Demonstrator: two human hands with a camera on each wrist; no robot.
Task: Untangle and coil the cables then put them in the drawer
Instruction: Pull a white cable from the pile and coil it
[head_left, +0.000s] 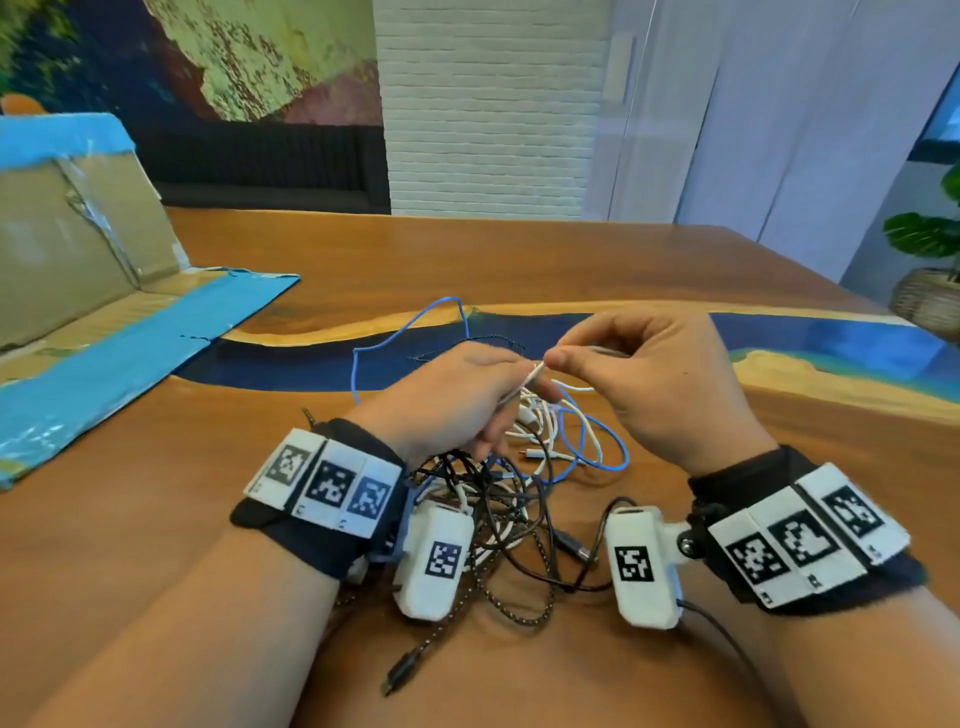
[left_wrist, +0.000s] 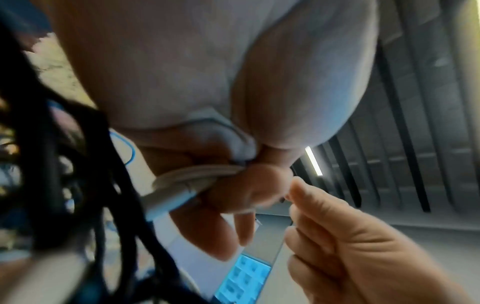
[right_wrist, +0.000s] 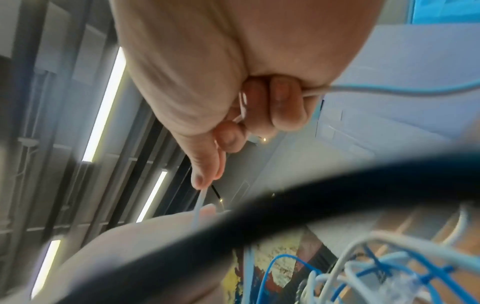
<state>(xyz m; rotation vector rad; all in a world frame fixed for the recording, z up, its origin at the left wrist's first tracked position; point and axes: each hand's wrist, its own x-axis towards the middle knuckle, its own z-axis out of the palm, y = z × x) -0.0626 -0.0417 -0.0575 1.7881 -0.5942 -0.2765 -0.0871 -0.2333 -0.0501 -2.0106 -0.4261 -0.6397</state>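
You are at a long wooden table (head_left: 597, 260) with a blue resin river running across it, and nearest your body the black cables (head_left: 519, 525) lie in a loose knot between your wrists, one braided lead trailing its plug toward the near edge. Just beyond, the white cable (head_left: 537, 415) and the blue cable (head_left: 608, 441) loop through each other under your hands. Your left hand (head_left: 457, 400) is closed around a bunch of white cable; the left wrist view shows the fingers curled over several strands. Your right hand (head_left: 654, 384) pinches a white strand between thumb and forefinger, close beside the left fingertips, while its other fingers fold over a further length that runs out toward the pile. I judge the task barely begun: nothing is coiled, every cable is still mixed into the heap, and you look to be teasing out the first white lead. No drawer can be seen from here. Past your hands one blue loop arches up over the resin strip, and the far half of the table gives you room to draw a lead out straight. To your left, a flattened cardboard box (head_left: 78, 249) with blue tape crowds that side, so pull away from it.
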